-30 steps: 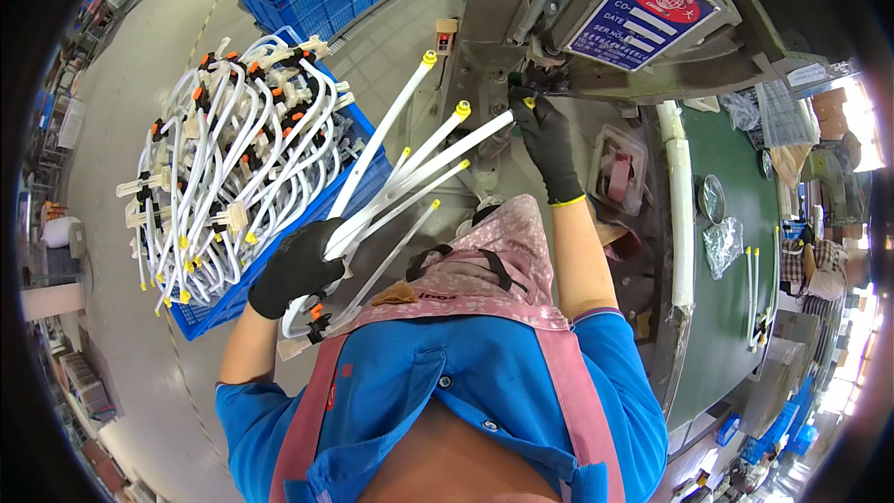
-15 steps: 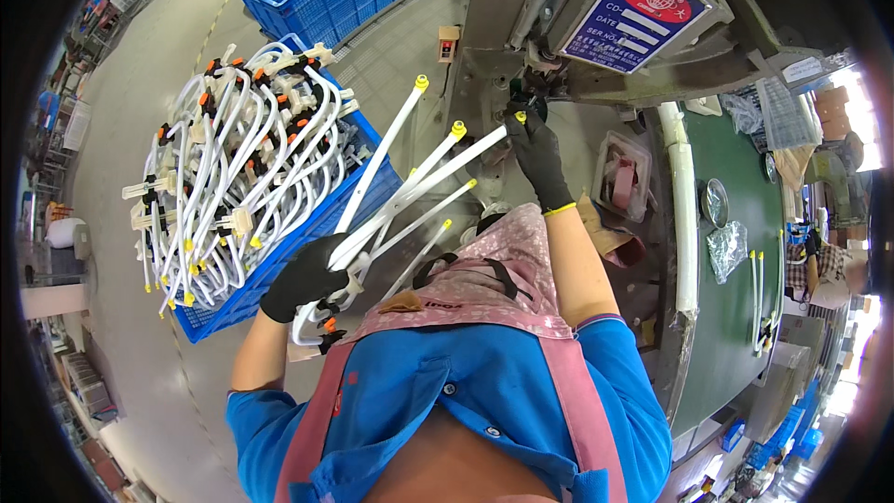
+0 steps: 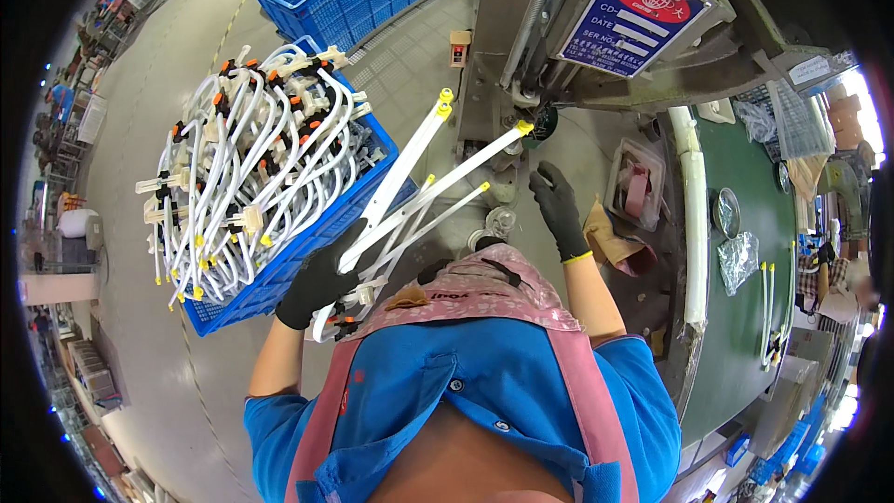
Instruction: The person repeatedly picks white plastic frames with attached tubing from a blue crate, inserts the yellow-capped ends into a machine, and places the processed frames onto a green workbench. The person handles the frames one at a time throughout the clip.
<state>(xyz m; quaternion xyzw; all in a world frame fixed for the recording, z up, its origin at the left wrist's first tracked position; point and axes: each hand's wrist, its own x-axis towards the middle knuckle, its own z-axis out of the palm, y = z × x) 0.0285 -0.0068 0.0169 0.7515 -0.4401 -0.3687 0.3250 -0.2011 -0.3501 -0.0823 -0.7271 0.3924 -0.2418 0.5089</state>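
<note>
My left hand [image 3: 315, 289], in a black glove, is closed around the lower part of a white folding tube frame [image 3: 410, 216]. Several tubes fan out from it, capped in yellow, with white and orange joint pieces at the near end. One capped tube reaches up to the lower parts of a grey machine [image 3: 507, 84]; whether it touches them I cannot tell. My right hand [image 3: 561, 210], gloved in black with a yellow cuff edge, is off the frame, right of the tube tips. Its fingers are extended and hold nothing.
A blue crate [image 3: 303, 267] at left is heaped with similar white tube frames [image 3: 251, 158]. Beyond it stands another blue crate [image 3: 358, 0]. A green worktop [image 3: 745, 354] with tubes lies at right. Beside the machine is a bin [image 3: 638, 184]. A person [image 3: 833, 289] is at far right.
My right hand has let go of the tube's capped end and drawn down toward me. The frame in my left hand has shifted, and its tubes' spread looks different.
</note>
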